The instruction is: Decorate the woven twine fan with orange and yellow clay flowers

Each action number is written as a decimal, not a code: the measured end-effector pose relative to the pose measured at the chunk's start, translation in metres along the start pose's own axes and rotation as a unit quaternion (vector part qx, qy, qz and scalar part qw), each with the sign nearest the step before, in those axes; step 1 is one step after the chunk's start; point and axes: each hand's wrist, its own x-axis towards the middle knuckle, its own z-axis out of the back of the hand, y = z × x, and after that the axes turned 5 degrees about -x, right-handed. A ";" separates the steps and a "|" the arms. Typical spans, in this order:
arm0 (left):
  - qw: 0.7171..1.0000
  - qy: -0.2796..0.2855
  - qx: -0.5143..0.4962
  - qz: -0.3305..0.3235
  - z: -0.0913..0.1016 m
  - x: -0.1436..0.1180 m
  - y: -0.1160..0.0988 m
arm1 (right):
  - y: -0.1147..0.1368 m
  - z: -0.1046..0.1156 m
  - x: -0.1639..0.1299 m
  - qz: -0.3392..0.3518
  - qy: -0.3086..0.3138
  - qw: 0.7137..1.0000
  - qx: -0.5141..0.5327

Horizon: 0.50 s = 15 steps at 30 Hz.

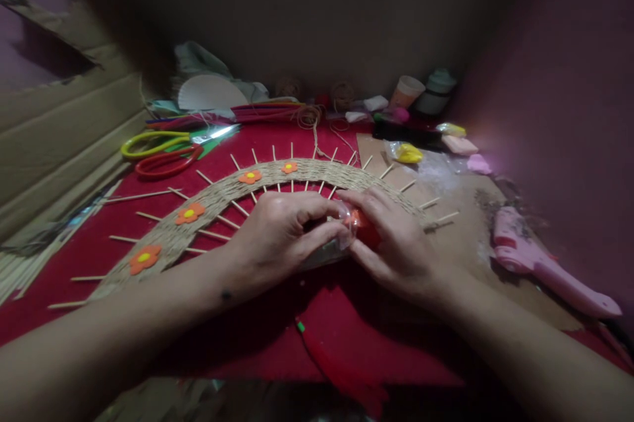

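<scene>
Covering the table, a red cloth (277,329) under a woven arc (222,194)

Both hands (341,237) pinch orange piece (364,229), perhaps clay.

Both forearms are bare from the lower edge of the view up to the wrists; no sleeve, cuff, watch or bracelet shows on either one. The left hand (277,234) wears no ring or glove that I can make out, and a small dark spot sits on the left forearm just below the wrist, perhaps a mole, though the dim light leaves that unsure. The right hand (396,244) is likewise ungloved, its fingers bare, with short, unpainted nails.
</scene>
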 end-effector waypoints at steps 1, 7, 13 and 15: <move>1.000 -0.007 -0.002 0.003 -0.002 -0.001 0.000 | 0.000 -0.001 0.000 -0.002 -0.002 1.000 -0.001; 0.996 -0.062 0.025 -0.067 -0.009 -0.010 0.000 | 0.001 -0.004 -0.001 0.003 -0.002 1.000 0.003; 0.993 -0.053 0.040 -0.093 -0.013 -0.012 0.003 | 0.000 -0.010 -0.004 0.007 0.000 1.000 -0.004; 0.992 -0.061 0.041 -0.105 -0.014 -0.011 0.004 | 0.000 -0.010 -0.004 0.007 0.006 1.000 -0.004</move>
